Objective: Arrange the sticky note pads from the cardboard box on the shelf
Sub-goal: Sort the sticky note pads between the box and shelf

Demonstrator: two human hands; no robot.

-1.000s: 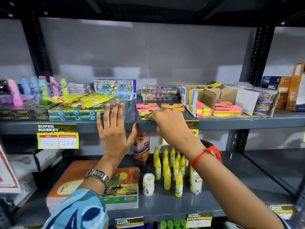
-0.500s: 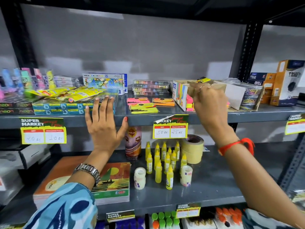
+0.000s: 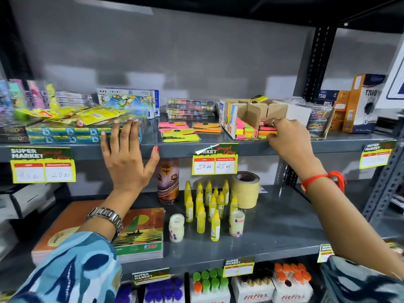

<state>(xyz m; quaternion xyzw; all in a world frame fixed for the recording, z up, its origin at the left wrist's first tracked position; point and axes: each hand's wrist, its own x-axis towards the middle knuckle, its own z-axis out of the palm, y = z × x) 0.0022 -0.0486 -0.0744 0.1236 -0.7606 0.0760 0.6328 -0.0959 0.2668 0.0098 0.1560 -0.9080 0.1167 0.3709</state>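
A: From the head view, which step is this?

B: Fetching another pad. The right hand (image 3: 286, 136) is in the cardboard box (image 3: 251, 114) near the shelf's (image 3: 175, 149) front edge, fingers curled on the sticky note pads (image 3: 265, 130); whether they've gripped, I can't tell.

A: The left hand (image 3: 129, 158)?

B: Spread flat, empty, against the front edge. Three pads (image 3: 179, 133) already lie left of the box. Next, I'd judge: lift one out and set it beside them.

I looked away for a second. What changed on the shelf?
The right hand left the laid-out pads, moved right to the cardboard box and now reaches onto its pad stack. The left hand stayed open at the shelf edge; three pads remain.
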